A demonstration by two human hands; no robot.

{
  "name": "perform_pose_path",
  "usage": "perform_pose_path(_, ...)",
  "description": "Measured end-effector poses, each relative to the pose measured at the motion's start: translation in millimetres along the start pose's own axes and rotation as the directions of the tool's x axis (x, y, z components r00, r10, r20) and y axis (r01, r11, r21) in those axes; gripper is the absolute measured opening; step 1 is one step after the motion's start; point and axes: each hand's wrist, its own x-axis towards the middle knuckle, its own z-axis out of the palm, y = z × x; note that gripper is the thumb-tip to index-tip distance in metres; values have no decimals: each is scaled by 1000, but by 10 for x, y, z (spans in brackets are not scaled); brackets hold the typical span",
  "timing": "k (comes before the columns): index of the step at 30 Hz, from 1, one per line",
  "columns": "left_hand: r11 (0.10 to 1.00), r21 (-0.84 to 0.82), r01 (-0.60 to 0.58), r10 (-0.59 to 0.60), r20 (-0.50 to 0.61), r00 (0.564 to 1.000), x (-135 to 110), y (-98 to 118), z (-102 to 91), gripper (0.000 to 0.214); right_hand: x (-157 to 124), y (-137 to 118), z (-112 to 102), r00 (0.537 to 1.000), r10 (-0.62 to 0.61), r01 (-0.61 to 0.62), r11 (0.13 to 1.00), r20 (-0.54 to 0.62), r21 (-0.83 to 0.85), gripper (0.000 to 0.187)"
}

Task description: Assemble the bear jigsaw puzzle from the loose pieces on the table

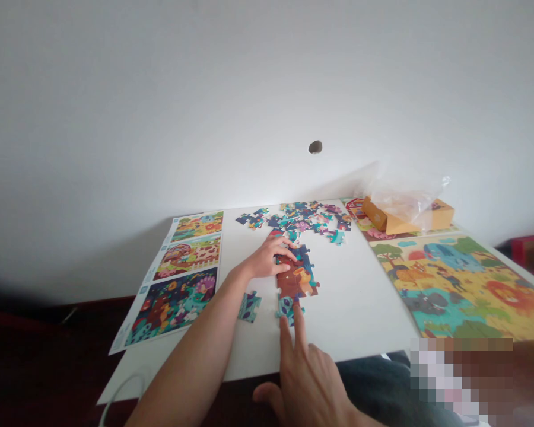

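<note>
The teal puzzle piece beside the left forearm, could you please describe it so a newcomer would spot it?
On the white table, find the partly joined puzzle under the left hand. Left of its near end lies the teal puzzle piece; unlike the similar piece under the right hand, it lies apart.

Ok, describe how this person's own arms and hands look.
The left hand and right hand are bare, with slender fingers; no gloves, rings or watch show. The left forearm has no sleeve in view and tapers toward the wrist. The right wrist is bare too; more of that arm cannot be seen.
</note>
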Motion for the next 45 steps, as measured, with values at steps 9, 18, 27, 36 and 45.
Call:
perform_pose_path(9, 1000, 20, -5, 5, -1, 1000, 10, 1, -6, 28, -19, -8, -41, 999, 2, -2, 1000, 34, -7, 93)
perform_pose_path(18, 1000, 2, 3, -3, -2, 1000, 7, 11, -5, 26, -8, -6, -31, 999, -3, 3, 1000, 33, -17, 95)
perform_pose_path(27, 1000, 5, 3, -3, 3, 1000, 6, 20, -16, 25, -40, -25, -76, 1000, 27, -27, 999, 3, 22, 94)
perform_pose_path(36, 1000, 14, 2, -2, 11, 1000, 9, 29, -21, 27, -22, -28, -58, 999, 37, -37, 999, 5, 30, 95)
perform_pose_path(45, 999, 27, 29, -31, 51, 998, 1, 46, -31, 33, -26, -16, -43, 999, 32, -32, 999, -9, 33, 94)
